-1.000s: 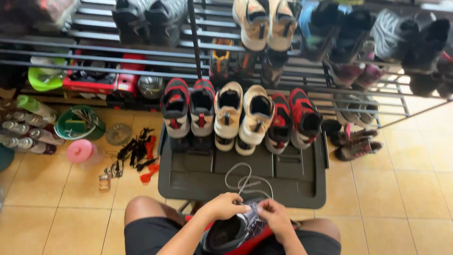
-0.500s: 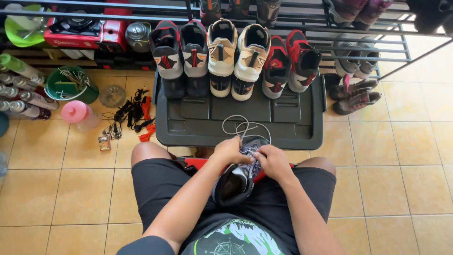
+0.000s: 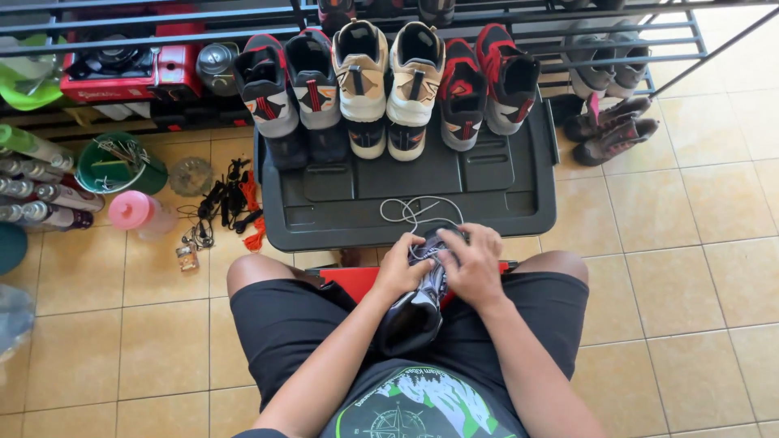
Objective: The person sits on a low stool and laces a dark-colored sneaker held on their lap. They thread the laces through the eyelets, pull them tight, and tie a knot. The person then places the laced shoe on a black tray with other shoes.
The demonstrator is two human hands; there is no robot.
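A grey and black sneaker (image 3: 418, 304) rests on my lap, toe pointing away from me. My left hand (image 3: 402, 266) grips its left side near the tongue. My right hand (image 3: 472, 261) is closed over its front, fingers on the lace area. A white lace (image 3: 414, 212) trails from the shoe in loops onto the dark grey plastic lid (image 3: 519, 203) in front of my knees. Several sneakers stand in a row at the far edge of that lid, among them a beige pair (image 3: 388, 77) and a red and black pair (image 3: 485, 81).
A metal shoe rack (image 3: 146, 20) runs along the top. Left of the lid lie black and orange cords (image 3: 231, 203), a pink cup (image 3: 134, 211), a green bucket (image 3: 114, 166) and several bottles (image 3: 40, 195). Brown shoes (image 3: 613, 130) sit right. Tan tiles cover the floor.
The view has tilted down, showing more of my lap and shirt. Both hands stay on the sneaker, fingers shifting slightly at the laces.
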